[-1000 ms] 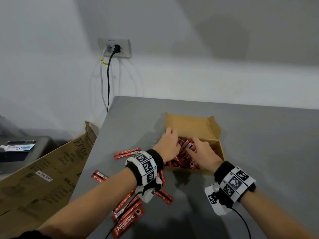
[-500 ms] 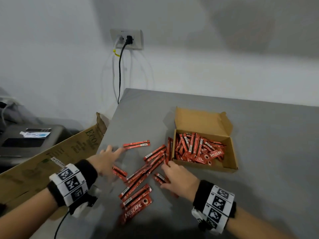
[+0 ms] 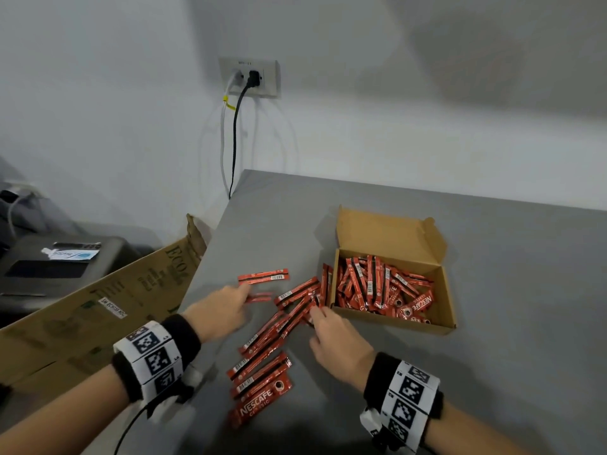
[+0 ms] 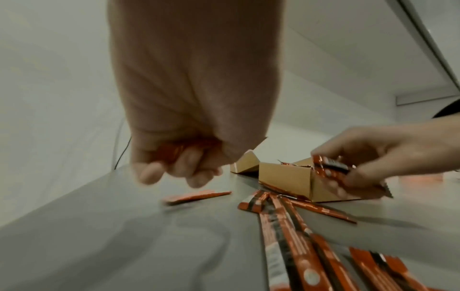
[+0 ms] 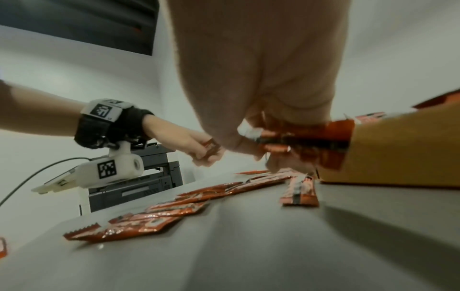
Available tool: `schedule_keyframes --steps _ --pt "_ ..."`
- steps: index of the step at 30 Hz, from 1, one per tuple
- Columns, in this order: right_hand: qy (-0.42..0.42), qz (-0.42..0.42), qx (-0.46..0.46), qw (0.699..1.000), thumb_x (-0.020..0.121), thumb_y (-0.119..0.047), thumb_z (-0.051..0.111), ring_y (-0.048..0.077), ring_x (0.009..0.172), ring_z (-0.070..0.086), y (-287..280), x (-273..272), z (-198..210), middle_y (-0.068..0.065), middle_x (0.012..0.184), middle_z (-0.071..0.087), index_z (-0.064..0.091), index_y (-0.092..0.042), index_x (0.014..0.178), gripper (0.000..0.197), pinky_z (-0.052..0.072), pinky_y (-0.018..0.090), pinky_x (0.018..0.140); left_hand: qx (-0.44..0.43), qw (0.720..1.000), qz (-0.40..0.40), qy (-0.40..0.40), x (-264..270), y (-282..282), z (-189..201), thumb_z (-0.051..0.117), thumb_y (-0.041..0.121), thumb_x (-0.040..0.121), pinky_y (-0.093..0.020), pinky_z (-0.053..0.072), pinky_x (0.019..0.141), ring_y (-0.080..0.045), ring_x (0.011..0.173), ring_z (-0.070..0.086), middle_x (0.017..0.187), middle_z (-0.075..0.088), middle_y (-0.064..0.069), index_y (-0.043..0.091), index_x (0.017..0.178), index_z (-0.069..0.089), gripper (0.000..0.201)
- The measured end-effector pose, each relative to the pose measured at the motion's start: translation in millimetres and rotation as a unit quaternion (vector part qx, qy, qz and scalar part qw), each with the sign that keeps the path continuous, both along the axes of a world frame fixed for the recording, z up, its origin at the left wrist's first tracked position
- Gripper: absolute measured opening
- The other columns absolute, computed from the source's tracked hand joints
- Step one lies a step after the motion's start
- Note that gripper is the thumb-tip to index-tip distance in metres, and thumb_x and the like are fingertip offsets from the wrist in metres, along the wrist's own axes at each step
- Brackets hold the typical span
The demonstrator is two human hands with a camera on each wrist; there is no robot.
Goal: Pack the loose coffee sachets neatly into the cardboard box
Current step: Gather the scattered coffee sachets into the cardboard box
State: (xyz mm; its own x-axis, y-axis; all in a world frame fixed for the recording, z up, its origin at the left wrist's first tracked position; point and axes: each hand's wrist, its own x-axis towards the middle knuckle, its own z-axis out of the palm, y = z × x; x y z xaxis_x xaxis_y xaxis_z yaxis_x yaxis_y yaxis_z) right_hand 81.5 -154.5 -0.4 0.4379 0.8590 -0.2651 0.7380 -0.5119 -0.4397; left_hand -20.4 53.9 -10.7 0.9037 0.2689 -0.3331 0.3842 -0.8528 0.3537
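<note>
The open cardboard box [image 3: 387, 318] sits on the grey table [image 3: 492, 290], its lid [image 3: 381, 231] tipped back and many red coffee sachets [image 3: 374, 284] heaped inside. Several loose sachets [image 3: 282, 326] lie fanned out left of the box, one apart [image 3: 262, 276] and a wide Nescafe pack [image 3: 261, 400] nearest me. My left hand [image 3: 243, 295] hovers left of the pile, fingers curled round a sachet [image 4: 184, 149]. My right hand [image 3: 317, 318], at the box's front left corner, grips a few sachets [image 5: 298, 141].
A large brown carton [image 3: 98, 307] leans by the table's left edge, with a dark printer [image 3: 59, 264] behind it. A wall socket [image 3: 249, 77] with cables hangs beyond the far left corner. Bare table extends right of the box and in front of me.
Both hands left the box and came back to the loose pile. The left hand swept right from the table edge and picked up a sachet; the right hand gathered sachets by the box corner.
</note>
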Motion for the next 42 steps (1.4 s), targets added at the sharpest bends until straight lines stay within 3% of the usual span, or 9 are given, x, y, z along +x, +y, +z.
schedule_keyframes --steps 2,6,12,17,23,31,36,39,42 --pt "-0.039 -0.026 -0.013 0.999 0.094 -0.009 0.044 0.026 0.103 0.058 3 0 0 0.011 0.123 0.046 0.043 -0.007 0.119 0.025 0.046 0.028 0.081 0.011 0.998 -0.002 -0.057 14 -18 7 0.051 0.02 0.09 -0.023 0.043 0.075 -0.014 0.089 0.056 0.105 0.051 0.001 0.017 0.108 0.044 0.019" --pt "-0.074 -0.059 -0.077 0.993 0.095 -0.007 0.046 0.03 0.108 0.058 7 -1 -13 0.014 0.129 0.044 0.042 -0.004 0.127 0.032 0.048 0.034 0.087 -0.023 0.997 -0.001 -0.071 41 -49 0 0.062 0.036 0.085 -0.025 0.049 0.083 -0.011 0.092 0.055 0.113 0.047 0.002 0.015 0.116 0.046 0.041" --pt "-0.067 -0.073 -0.054 0.994 0.095 -0.009 0.048 0.029 0.11 0.057 7 5 -14 0.012 0.124 0.051 0.046 -0.006 0.122 0.027 0.049 0.036 0.09 -0.018 0.999 0.044 -0.02 63 -61 -8 0.06 0.017 0.084 -0.03 0.047 0.081 -0.024 0.1 0.056 0.114 0.053 -0.01 0.006 0.111 0.046 0.033" --pt "-0.035 -0.1 -0.043 0.993 0.089 -0.003 0.054 0.029 0.109 0.058 10 4 -14 0.014 0.12 0.055 0.043 -0.005 0.122 0.035 0.05 0.034 0.09 0.086 0.996 -0.029 0.008 69 -59 -14 0.046 0.014 0.095 -0.03 0.047 0.091 -0.022 0.108 0.054 0.123 0.049 -0.013 0.002 0.119 0.051 0.027" --pt "-0.009 -0.102 -0.068 0.992 0.086 -0.011 0.058 0.03 0.11 0.057 1 2 -18 0.011 0.121 0.053 0.046 -0.007 0.119 0.036 0.049 0.037 0.091 0.048 0.998 0.002 -0.034 75 -46 -3 0.039 0.01 0.095 -0.036 0.047 0.08 -0.031 0.097 0.06 0.111 0.059 -0.017 0.002 0.111 0.049 0.021" --pt "-0.049 -0.027 -0.087 0.995 0.085 -0.007 0.057 0.03 0.103 0.058 -4 6 -15 0.008 0.124 0.042 0.049 -0.01 0.118 0.034 0.05 0.037 0.087 0.078 0.991 0.077 -0.076 54 14 22 0.05 0.02 0.093 -0.033 0.04 0.065 -0.032 0.082 0.06 0.093 0.059 -0.014 0.009 0.102 0.035 0.021" --pt "-0.07 0.044 -0.091 0.992 0.086 -0.009 0.057 0.028 0.102 0.058 -1 9 -13 0.008 0.117 0.052 0.049 -0.01 0.113 0.028 0.048 0.036 0.085 0.028 0.998 0.045 0.016 38 40 15 0.07 0.033 0.074 -0.033 0.049 0.082 -0.026 0.093 0.062 0.106 0.064 -0.008 0.016 0.124 0.034 0.065" --pt "-0.076 0.054 -0.095 0.991 0.087 -0.013 0.054 0.028 0.1 0.06 0 8 -8 0.008 0.112 0.058 0.043 -0.01 0.118 0.032 0.048 0.036 0.084 0.102 0.992 0.017 0.067 37 39 9 0.068 0.039 0.073 -0.035 0.044 0.084 -0.027 0.1 0.059 0.107 0.062 -0.005 0.016 0.121 0.035 0.063" --pt "-0.09 0.09 -0.061 0.99 0.088 -0.02 0.048 0.027 0.09 0.061 2 4 0 0.006 0.103 0.061 0.038 -0.013 0.116 0.031 0.047 0.035 0.076 0.067 0.995 0.022 0.065 39 37 3 0.065 0.032 0.077 -0.035 0.045 0.083 -0.026 0.097 0.06 0.106 0.062 -0.006 0.015 0.116 0.041 0.049"
